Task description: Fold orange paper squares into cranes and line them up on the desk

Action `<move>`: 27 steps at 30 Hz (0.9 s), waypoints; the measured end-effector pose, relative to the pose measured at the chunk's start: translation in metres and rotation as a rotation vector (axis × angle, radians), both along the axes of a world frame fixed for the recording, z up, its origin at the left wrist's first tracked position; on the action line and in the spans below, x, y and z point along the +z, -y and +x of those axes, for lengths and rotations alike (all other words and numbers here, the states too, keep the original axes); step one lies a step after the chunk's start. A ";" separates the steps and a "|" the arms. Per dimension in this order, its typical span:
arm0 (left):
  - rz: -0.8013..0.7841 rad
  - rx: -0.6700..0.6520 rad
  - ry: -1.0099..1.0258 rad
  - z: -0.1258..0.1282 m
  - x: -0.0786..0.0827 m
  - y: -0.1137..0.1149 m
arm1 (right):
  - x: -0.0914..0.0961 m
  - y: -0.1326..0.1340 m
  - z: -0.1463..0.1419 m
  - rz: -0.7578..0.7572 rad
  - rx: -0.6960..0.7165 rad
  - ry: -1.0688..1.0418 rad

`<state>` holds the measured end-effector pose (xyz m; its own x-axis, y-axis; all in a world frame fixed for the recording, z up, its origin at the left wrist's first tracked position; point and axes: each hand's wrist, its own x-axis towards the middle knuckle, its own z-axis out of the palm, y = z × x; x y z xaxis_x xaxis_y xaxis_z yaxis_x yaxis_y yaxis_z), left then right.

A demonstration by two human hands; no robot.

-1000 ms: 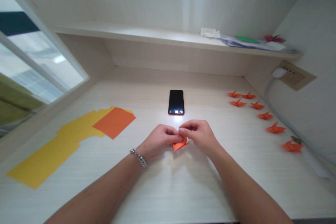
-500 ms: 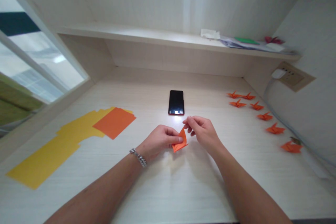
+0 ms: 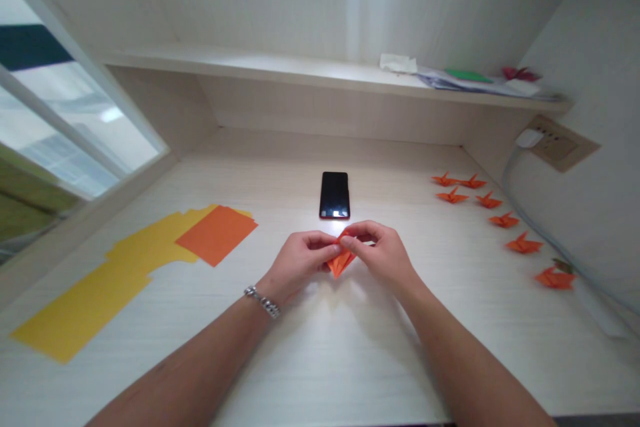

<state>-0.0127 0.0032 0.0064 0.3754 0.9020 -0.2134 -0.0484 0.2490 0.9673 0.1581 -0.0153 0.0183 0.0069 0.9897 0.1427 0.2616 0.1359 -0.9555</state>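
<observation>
A small folded piece of orange origami paper (image 3: 339,263) is held between my two hands, above the middle of the desk. My left hand (image 3: 303,257) pinches its left side between thumb and fingers, and a silver chain bracelet (image 3: 263,301) circles that wrist. On the other side, my right hand (image 3: 379,250) grips the paper's upper right part with thumb and fingertips. Both thumbs lie close together on the paper and cover part of its upper folds. Its lower end comes to a point.
A black phone (image 3: 335,195) lies just beyond my hands. Orange sheets (image 3: 217,235) rest on fanned yellow sheets (image 3: 90,300) at left. Several folded orange paper cranes (image 3: 504,220) line the right side, near a cable (image 3: 537,223) and wall socket (image 3: 565,143). A shelf (image 3: 260,65) spans the back.
My right hand, fingers lifted off beside the paper before, has come in to the left and now grips it. The folded paper has turned so its point faces down.
</observation>
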 end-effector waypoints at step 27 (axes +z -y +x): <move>0.096 0.211 0.025 0.005 0.009 0.004 | -0.003 0.004 -0.016 -0.346 0.055 -0.416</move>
